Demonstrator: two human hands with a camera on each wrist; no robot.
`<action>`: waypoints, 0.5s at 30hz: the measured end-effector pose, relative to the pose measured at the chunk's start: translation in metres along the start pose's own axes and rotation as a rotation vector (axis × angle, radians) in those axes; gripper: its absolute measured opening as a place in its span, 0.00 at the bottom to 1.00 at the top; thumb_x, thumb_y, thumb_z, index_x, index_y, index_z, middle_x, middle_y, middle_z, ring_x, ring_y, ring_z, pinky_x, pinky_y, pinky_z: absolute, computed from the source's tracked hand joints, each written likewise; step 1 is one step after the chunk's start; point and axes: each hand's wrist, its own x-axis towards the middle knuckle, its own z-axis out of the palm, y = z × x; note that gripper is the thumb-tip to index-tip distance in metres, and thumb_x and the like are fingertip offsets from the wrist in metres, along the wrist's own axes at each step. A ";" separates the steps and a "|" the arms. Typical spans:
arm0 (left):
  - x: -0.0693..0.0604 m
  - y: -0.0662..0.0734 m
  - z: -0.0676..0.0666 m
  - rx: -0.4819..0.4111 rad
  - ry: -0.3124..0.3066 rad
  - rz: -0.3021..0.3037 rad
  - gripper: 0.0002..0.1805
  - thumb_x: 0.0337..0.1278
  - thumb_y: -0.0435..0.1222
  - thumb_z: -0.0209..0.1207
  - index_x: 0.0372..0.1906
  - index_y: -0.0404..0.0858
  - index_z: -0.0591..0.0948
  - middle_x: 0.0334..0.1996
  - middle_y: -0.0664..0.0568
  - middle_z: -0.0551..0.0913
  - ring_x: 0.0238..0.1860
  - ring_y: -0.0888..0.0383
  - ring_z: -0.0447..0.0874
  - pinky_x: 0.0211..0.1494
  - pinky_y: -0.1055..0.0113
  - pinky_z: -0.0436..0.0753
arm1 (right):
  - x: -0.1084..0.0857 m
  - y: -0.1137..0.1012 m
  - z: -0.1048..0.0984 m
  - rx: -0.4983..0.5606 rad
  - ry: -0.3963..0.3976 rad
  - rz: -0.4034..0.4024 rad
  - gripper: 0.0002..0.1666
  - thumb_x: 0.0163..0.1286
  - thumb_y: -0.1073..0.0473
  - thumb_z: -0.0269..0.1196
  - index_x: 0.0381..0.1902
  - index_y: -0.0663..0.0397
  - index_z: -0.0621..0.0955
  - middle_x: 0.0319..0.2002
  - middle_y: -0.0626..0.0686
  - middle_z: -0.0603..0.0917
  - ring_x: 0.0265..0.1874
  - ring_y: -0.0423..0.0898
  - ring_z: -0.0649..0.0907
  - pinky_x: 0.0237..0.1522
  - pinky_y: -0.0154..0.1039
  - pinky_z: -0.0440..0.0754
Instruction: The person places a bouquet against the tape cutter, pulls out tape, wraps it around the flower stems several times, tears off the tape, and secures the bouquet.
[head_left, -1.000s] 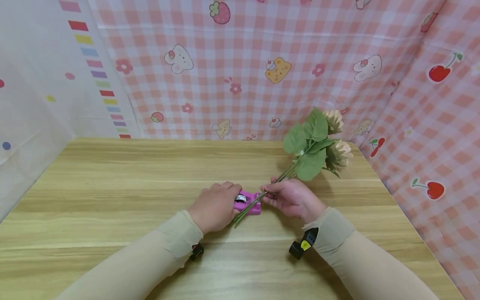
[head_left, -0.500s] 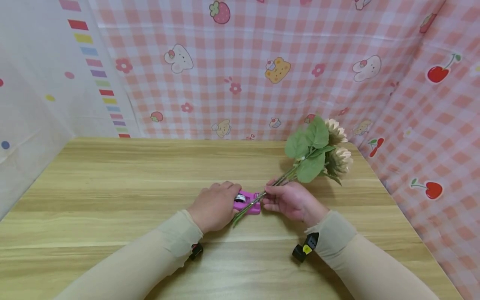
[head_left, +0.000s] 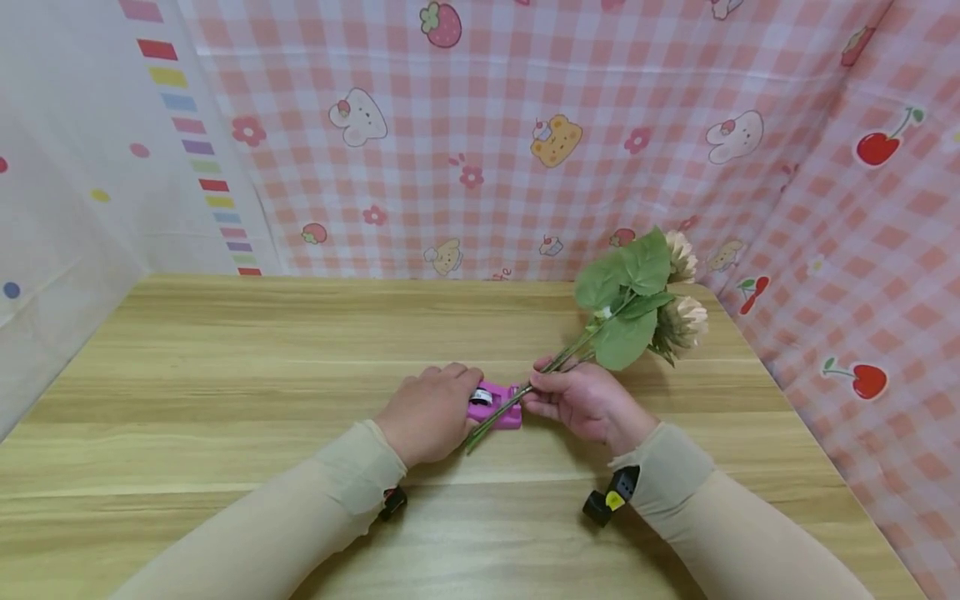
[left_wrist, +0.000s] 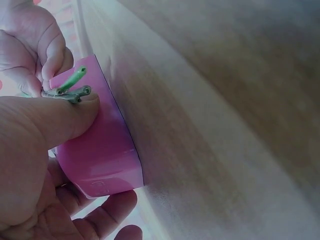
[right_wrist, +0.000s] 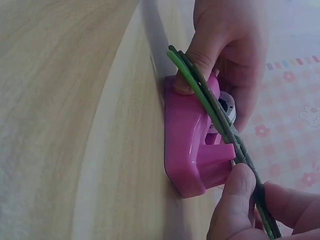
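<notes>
Right hand [head_left: 585, 402] pinches the flower stems [right_wrist: 219, 117] slantwise over the pink tape dispenser [right_wrist: 181, 135], which the left hand [head_left: 432, 414] grips on the counter [head_left: 225, 375] — loose fingers could let the stems fan, a slack left grip might mean skidding.

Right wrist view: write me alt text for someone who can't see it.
The right hand pinches a bundle of green stems that slants in front of a pink tape dispenser. The left hand grips the dispenser's far end; a wooden table fills the left side, with checked cloth behind.
</notes>
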 end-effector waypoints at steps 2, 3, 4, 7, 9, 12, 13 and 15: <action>0.000 0.000 0.000 0.000 -0.002 -0.001 0.33 0.73 0.49 0.63 0.75 0.40 0.73 0.70 0.45 0.78 0.64 0.41 0.81 0.63 0.43 0.84 | 0.000 0.001 0.000 0.007 -0.003 -0.002 0.10 0.78 0.73 0.55 0.53 0.61 0.71 0.31 0.52 0.87 0.30 0.43 0.89 0.42 0.35 0.91; 0.000 0.000 0.000 0.001 -0.002 0.000 0.33 0.73 0.49 0.63 0.75 0.40 0.73 0.70 0.45 0.78 0.64 0.41 0.81 0.63 0.43 0.84 | 0.000 0.001 0.000 0.012 -0.005 -0.001 0.10 0.78 0.73 0.55 0.53 0.60 0.71 0.31 0.52 0.88 0.30 0.43 0.89 0.42 0.34 0.91; 0.000 0.000 0.000 0.001 -0.001 0.001 0.33 0.73 0.49 0.63 0.75 0.40 0.73 0.70 0.45 0.78 0.64 0.41 0.81 0.63 0.43 0.84 | 0.001 0.002 -0.001 0.011 -0.011 -0.002 0.10 0.78 0.73 0.55 0.53 0.60 0.71 0.31 0.52 0.88 0.30 0.43 0.89 0.42 0.34 0.91; -0.001 0.000 0.000 -0.003 0.006 0.007 0.33 0.72 0.49 0.64 0.74 0.39 0.73 0.70 0.45 0.79 0.63 0.41 0.81 0.62 0.42 0.85 | 0.001 0.003 -0.001 0.011 -0.016 -0.002 0.10 0.79 0.72 0.55 0.53 0.60 0.71 0.32 0.51 0.88 0.31 0.42 0.89 0.42 0.34 0.90; -0.001 0.000 0.000 -0.007 0.006 0.008 0.33 0.72 0.49 0.64 0.74 0.39 0.73 0.70 0.45 0.79 0.63 0.41 0.82 0.62 0.42 0.85 | 0.001 0.004 -0.002 0.005 -0.019 -0.004 0.09 0.79 0.71 0.55 0.53 0.60 0.71 0.31 0.51 0.88 0.30 0.42 0.89 0.42 0.34 0.90; -0.001 0.000 0.000 -0.011 0.004 0.005 0.33 0.72 0.49 0.64 0.74 0.40 0.73 0.70 0.45 0.79 0.64 0.42 0.81 0.62 0.42 0.84 | 0.001 0.006 -0.002 0.001 -0.015 -0.009 0.08 0.80 0.71 0.54 0.52 0.60 0.71 0.30 0.50 0.89 0.30 0.41 0.89 0.41 0.34 0.90; -0.001 0.000 0.000 -0.010 0.003 0.005 0.33 0.72 0.49 0.64 0.74 0.40 0.73 0.70 0.45 0.79 0.64 0.42 0.81 0.62 0.42 0.84 | 0.001 0.006 -0.002 0.002 -0.016 -0.011 0.07 0.80 0.70 0.54 0.52 0.59 0.72 0.30 0.50 0.88 0.30 0.41 0.89 0.41 0.34 0.90; -0.001 0.001 0.000 -0.008 0.000 0.002 0.32 0.73 0.49 0.63 0.74 0.41 0.73 0.70 0.45 0.78 0.64 0.42 0.81 0.62 0.42 0.84 | 0.001 0.007 -0.002 0.012 -0.015 -0.011 0.06 0.80 0.71 0.54 0.51 0.58 0.72 0.30 0.50 0.88 0.30 0.41 0.88 0.41 0.34 0.90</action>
